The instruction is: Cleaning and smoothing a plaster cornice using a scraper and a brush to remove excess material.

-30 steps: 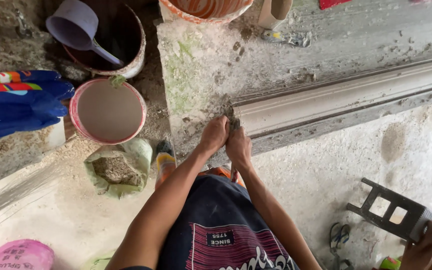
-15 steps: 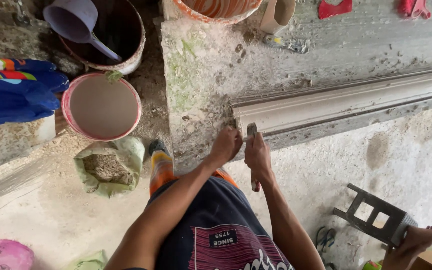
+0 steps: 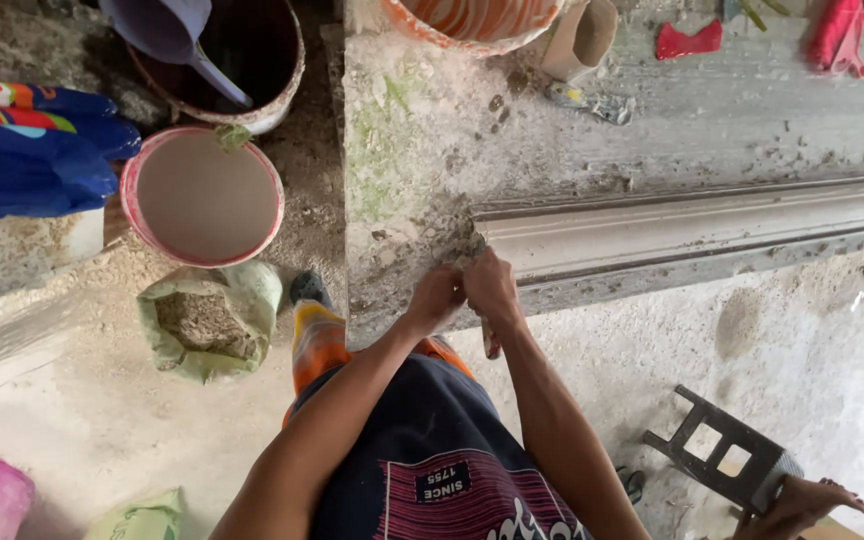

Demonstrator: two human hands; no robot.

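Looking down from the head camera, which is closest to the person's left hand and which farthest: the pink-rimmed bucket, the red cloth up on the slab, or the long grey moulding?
From the left hand:
1. Long grey moulding: its end is right at the hand, stretching right.
2. Pink-rimmed bucket: on the ground, to the left.
3. Red cloth: on the slab, upper right.

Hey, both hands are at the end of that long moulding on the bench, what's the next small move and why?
Probably work the tool in the right hand along the end of the moulding. Both hands meet at that end, the left hand beside it, and the edge there looks rough with crumbs. How the tool's tip sits is hidden.
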